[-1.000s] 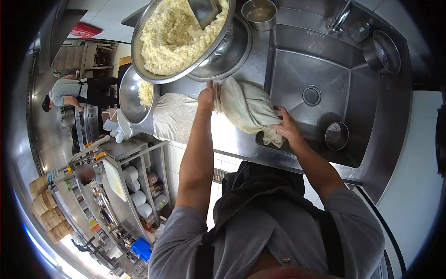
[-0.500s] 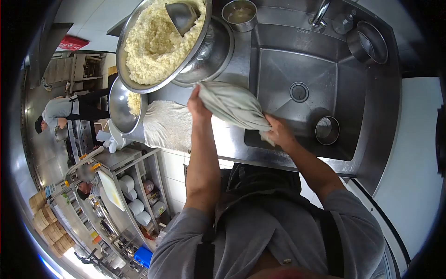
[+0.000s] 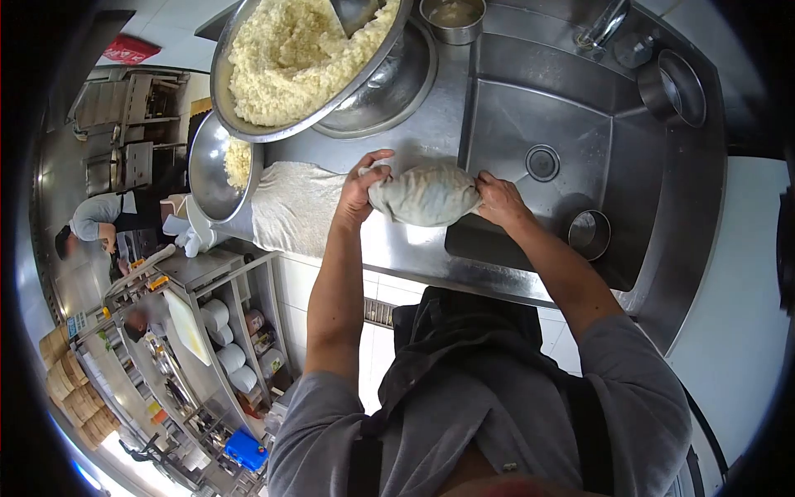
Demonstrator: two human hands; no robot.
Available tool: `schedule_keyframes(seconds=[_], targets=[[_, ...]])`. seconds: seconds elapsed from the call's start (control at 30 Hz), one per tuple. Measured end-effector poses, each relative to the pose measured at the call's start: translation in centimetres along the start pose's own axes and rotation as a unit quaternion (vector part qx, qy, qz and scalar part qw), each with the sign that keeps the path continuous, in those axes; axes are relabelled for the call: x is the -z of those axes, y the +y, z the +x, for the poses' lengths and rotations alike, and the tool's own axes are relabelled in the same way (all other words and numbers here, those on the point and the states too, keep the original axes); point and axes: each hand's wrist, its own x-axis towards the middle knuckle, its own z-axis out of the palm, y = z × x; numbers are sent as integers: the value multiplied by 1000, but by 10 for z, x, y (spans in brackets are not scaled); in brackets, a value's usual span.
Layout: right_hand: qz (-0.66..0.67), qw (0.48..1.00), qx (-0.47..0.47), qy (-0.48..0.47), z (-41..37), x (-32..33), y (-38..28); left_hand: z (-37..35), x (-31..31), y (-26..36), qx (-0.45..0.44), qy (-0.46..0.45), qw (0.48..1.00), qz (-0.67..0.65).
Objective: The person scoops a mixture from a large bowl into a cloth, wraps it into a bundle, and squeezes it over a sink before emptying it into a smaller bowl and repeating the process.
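Note:
A pale grey-green cloth [image 3: 426, 196], bunched into a rounded bundle, hangs between my hands over the counter's front edge. My left hand [image 3: 363, 189] grips its left end with thumb and curled fingers, the index finger sticking out. At the other end, my right hand [image 3: 500, 200] pinches the gathered cloth. Whether anything is wrapped inside is hidden. Left of the bundle, a whitish towel [image 3: 294, 207] lies on the counter. Beyond my left hand tilts a large steel bowl [image 3: 273, 137] of pale yellow, crumbly food [image 3: 290, 58], with a metal scoop [image 3: 354, 12] in it.
To the right is a steel sink [image 3: 563, 116] with a small round container [image 3: 589, 234] inside. A smaller bowl [image 3: 207, 178] stands at the left, and a metal pot [image 3: 454, 21] at the back. Another person [image 3: 99, 217] bends over at the far left, beside a shelf rack [image 3: 240, 286].
The cloth has gone from a long, stretched shape to a shorter, rounder bundle. My left hand has shifted its hold on the end. The whole view has turned slightly.

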Motion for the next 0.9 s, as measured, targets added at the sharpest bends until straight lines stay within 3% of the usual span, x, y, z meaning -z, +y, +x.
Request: schedule_keyframes(seconds=[0.07, 0.13, 0.2, 0.27, 0.33, 0.37, 0.4, 0.47, 0.53, 0.57, 0.6, 0.7, 0.73, 0.77, 0.8, 0.87, 0.9], targets=[[3, 998, -5, 62, -3, -5, -4, 1, 12, -5, -30, 119, 991, 55], [-6, 999, -17, 48, -4, -3, -6, -2, 13, -4, -42, 147, 980, 129], [-14, 999, -26, 37, -3, -1, -9, -10, 6, 11, 161, 271, 925, 211], [-32, 999, -23, 28, -5, 1, -10, -17, 6, 27, 171, 228, 940, 189], [-39, 999, -16, 35, -9, 0, -15, -13, -6, 27, 238, 179, 950, 99], [-47, 998, -9, 44, -11, 0, -16, 13, 19, -12, 171, 160, 972, 6], [-46, 998, -12, 43, -15, -1, -20, 25, 21, -32, 89, 212, 967, 105], [-34, 998, 26, 51, -20, 1, -25, 23, -7, -24, 56, 291, 947, 123], [-42, 997, 25, 52, -31, -4, -28, 35, 9, -31, 4, 281, 959, -47], [-49, 997, 30, 53, -35, -7, -27, 43, 21, -34, -14, 270, 947, -175], [-50, 997, 23, 55, -40, -8, -29, 34, 13, -25, -51, 203, 938, -275], [-43, 995, -36, 88, -37, -9, -32, 25, 9, -22, -99, 177, 932, -301], [-15, 992, -43, 121, -33, -9, -32, 25, 18, -25, -123, -27, 932, -339], [12, 987, -47, 151, -30, -7, -31, 24, 27, -28, -144, -228, 891, -366], [10, 988, -49, 148, -26, -1, -30, 23, 30, -24, -143, -227, 890, -370], [17, 995, -47, 91, -15, 10, -28, 17, 28, -7, 24, -266, 959, -93], [19, 995, -48, 85, -12, 8, -22, 14, 22, -4, 27, -262, 960, -97]])
